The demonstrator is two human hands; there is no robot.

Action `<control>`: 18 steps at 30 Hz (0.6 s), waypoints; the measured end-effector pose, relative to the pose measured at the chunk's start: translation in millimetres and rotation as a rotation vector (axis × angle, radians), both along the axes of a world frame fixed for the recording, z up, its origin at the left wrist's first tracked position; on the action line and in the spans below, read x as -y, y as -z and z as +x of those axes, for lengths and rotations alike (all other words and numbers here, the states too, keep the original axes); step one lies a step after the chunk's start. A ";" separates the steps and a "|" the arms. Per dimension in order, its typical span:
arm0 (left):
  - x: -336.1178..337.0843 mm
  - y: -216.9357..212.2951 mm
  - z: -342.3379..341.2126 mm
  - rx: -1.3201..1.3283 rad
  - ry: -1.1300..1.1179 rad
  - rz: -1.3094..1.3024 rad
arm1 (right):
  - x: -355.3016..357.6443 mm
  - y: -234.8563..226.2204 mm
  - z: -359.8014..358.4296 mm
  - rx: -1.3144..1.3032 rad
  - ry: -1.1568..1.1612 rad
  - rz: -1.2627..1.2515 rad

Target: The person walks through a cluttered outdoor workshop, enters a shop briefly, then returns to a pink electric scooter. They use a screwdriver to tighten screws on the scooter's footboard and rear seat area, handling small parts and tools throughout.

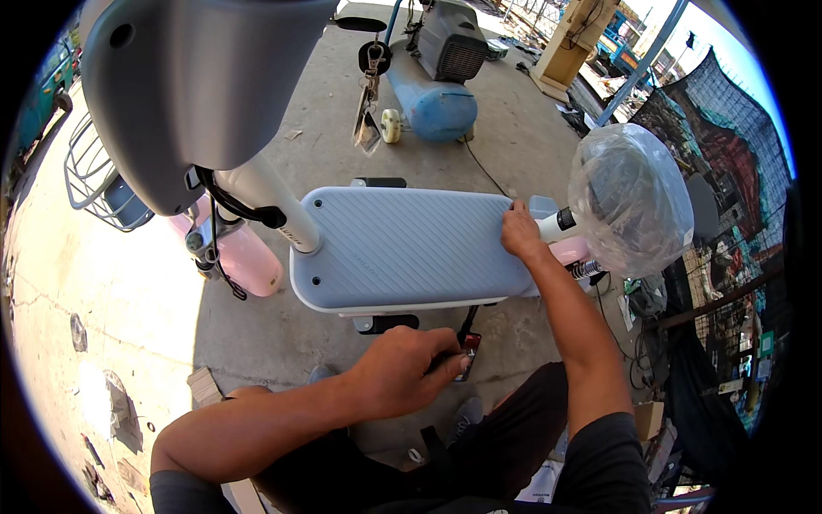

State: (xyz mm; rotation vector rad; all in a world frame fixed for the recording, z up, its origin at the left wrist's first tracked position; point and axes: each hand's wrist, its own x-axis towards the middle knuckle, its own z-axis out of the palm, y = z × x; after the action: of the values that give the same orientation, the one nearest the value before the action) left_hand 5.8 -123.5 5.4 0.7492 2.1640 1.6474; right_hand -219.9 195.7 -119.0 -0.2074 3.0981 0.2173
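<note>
An electric scooter stands crosswise before me, its grey ribbed footboard (411, 244) facing up. My right hand (521, 230) is closed over the footboard's far right corner, beside the white seat post (556, 224). The seat (632, 201) on that post is wrapped in clear plastic. Nearer to me, my left hand (409, 368) is in a fist in front of the footboard's near edge, apart from it. Its curled fingers hide whatever may be inside. A grey front panel (201, 86) and a pink front fender (248, 261) are at the left.
Behind the scooter stands a blue air compressor (441, 107) on wheels. Keys (368, 94) hang near the handlebar. A wire basket (107, 184) is at the left. Dark netting (728, 146) and loose cables line the right side. Cardboard scraps (204, 387) lie on the concrete.
</note>
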 end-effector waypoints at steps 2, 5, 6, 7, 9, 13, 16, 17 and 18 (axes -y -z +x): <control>-0.8 3.7 -0.9 -0.021 0.008 -0.018 | -0.4 -1.0 -0.5 0.009 -0.018 0.006; -0.1 2.9 -1.5 -0.022 0.010 -0.031 | 1.4 10.3 4.1 -0.098 0.002 -0.074; 0.6 2.5 -1.6 -0.016 0.008 -0.032 | 5.3 9.5 5.3 -0.092 0.024 -0.084; 1.2 2.6 -1.5 -0.012 0.007 -0.033 | 9.3 8.4 6.0 -0.086 0.046 -0.094; 1.9 3.8 -1.1 -0.003 0.011 -0.034 | 12.1 9.0 5.6 -0.097 0.099 -0.137; 3.6 1.4 -0.8 -0.019 0.022 -0.059 | 9.8 25.4 3.1 -0.185 0.161 -0.218; 5.1 1.7 -0.9 -0.031 0.050 -0.103 | 15.7 31.9 4.8 -0.231 0.187 -0.231; 5.2 1.3 -0.7 -0.034 0.051 -0.107 | 19.1 33.3 5.9 -0.239 0.199 -0.234; 4.5 0.7 -0.6 -0.039 0.057 -0.110 | 19.1 33.2 6.4 -0.243 0.213 -0.229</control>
State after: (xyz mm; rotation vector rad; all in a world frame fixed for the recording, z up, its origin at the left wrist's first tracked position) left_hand 5.2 -128.0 4.7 0.8087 2.2185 1.4843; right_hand -213.6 176.6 -152.2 0.1572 3.3477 -0.1297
